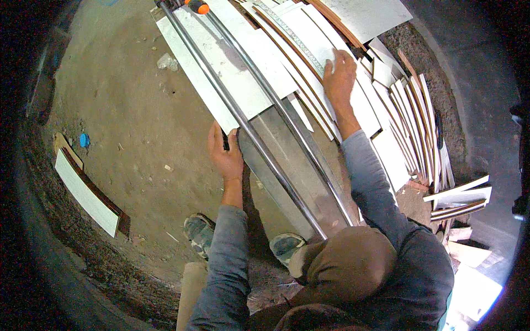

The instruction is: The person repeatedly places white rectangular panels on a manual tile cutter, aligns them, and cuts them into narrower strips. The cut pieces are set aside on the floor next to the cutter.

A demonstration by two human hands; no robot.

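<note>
A tile cutter (270,165) with two long steel rails and an orange-tipped handle (196,6) at the top lies lengthwise before me. A white panel (193,71) sits on its bed, under the rails. My left hand (225,154) is closed on the panel's lower left corner. My right hand (339,77) rests on white strips (309,33) stacked to the right of the cutter, fingers bent and slightly apart, beside a pale printed band. My knee and two shoes (286,247) are below, near the cutter's lower end.
Many cut white offcuts (419,127) lie piled at the right. A curved white strip (83,190) and a small blue round object (84,140) are on the dusty floor (127,94) at left. A larger white sheet (370,14) lies at the top right.
</note>
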